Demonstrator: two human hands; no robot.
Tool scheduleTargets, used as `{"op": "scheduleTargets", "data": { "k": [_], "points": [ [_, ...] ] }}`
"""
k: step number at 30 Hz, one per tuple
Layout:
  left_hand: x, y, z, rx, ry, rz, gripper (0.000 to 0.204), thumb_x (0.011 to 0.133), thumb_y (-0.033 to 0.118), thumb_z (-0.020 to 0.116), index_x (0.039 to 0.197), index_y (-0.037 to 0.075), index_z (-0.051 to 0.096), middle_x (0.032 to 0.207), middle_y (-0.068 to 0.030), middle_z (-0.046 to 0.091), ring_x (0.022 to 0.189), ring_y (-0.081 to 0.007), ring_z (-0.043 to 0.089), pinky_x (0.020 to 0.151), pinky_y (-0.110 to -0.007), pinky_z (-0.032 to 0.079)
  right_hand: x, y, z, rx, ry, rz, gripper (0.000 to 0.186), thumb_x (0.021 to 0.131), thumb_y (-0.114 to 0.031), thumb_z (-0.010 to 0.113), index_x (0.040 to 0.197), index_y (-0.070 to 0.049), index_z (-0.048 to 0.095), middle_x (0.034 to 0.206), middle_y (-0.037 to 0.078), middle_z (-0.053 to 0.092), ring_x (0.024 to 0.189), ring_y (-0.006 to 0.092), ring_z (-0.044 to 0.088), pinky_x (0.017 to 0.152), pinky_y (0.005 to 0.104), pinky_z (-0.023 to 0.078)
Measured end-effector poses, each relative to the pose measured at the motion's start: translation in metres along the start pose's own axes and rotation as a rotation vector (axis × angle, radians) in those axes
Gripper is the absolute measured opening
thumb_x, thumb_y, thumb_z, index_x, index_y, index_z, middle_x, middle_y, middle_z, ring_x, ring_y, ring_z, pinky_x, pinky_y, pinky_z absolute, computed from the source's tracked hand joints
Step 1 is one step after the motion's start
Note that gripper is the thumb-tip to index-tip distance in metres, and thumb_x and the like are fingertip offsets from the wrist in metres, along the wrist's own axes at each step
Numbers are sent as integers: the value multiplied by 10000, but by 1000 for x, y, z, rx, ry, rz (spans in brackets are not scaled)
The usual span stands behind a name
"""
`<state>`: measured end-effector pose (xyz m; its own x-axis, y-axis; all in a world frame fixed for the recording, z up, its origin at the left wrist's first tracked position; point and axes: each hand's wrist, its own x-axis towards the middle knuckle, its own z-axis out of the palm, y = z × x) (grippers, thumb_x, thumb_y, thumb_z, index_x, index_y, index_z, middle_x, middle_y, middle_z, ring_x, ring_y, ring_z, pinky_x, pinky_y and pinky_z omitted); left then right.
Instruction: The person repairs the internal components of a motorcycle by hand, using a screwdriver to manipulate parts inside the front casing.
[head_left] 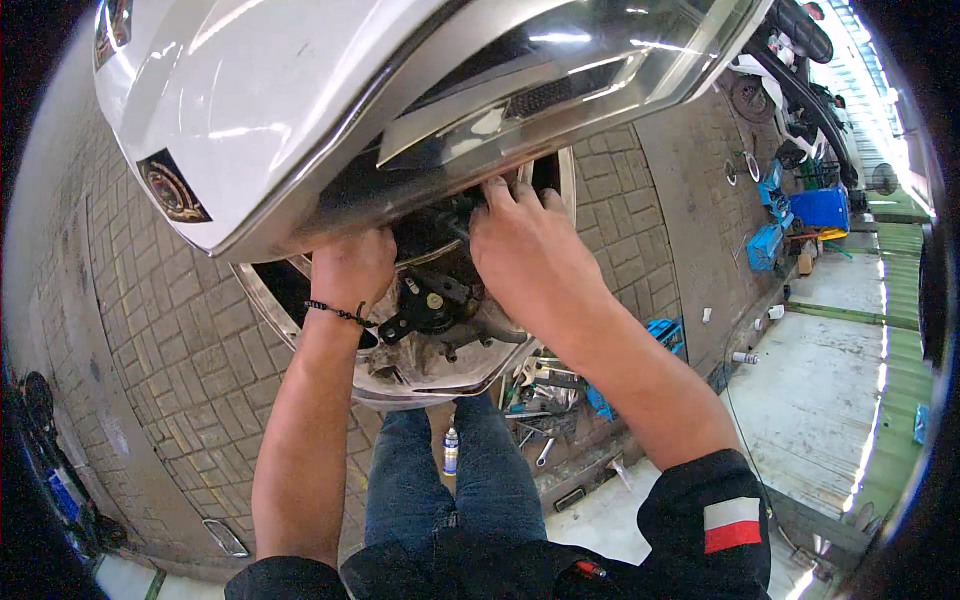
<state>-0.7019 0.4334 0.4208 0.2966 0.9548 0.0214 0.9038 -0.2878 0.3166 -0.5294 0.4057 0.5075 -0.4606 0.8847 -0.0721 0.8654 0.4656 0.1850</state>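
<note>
A white vehicle body panel [250, 110] with a large clear lamp lens [560, 100] hangs over both my hands. Beneath its lower edge, my left hand [355, 262] reaches into the opening; its fingers are hidden there. My right hand [530, 245] is at the lens's underside, fingers bent and closed, with the tips out of sight. What they grip cannot be made out. Between my wrists shows a dark metal bracket [430, 305] with bolts. A pale lower body part [440, 385] curves below it, nearest my legs.
A spray can [450, 452] stands between my legs. Wrenches and other hand tools [545, 390] lie on the ground beneath my right forearm. Farther right are a blue crate [820, 208] and blue cases [766, 246]. Paving bricks [190, 370] cover the floor at left.
</note>
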Motion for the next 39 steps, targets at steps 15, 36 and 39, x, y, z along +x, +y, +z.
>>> {"op": "scheduleTargets", "data": {
  "k": [15,36,39],
  "points": [
    [2,-2,-4,158,-41,83,228,756,124,493,851,-37,624,948,-244,568,944,-385,505,890,-432,385,-1,6,12,157,58,65,144,724,-121,532,805,-38,618,875,111,552,862,249,535,663,385,435],
    [1,-7,4,-5,24,18,288,809,220,531,945,-29,582,1015,-238,548,979,-394,482,906,-441,365,-32,5,17,456,254,506,257,646,-38,573,883,50,531,995,234,493,945,378,464,831,442,399],
    [2,2,-4,-90,49,-41,309,807,239,558,952,-33,576,1034,-227,545,994,-395,475,896,-438,369,-36,3,14,420,250,388,270,645,-36,579,896,47,522,1018,227,488,961,379,464,834,437,405]
  ]
}}
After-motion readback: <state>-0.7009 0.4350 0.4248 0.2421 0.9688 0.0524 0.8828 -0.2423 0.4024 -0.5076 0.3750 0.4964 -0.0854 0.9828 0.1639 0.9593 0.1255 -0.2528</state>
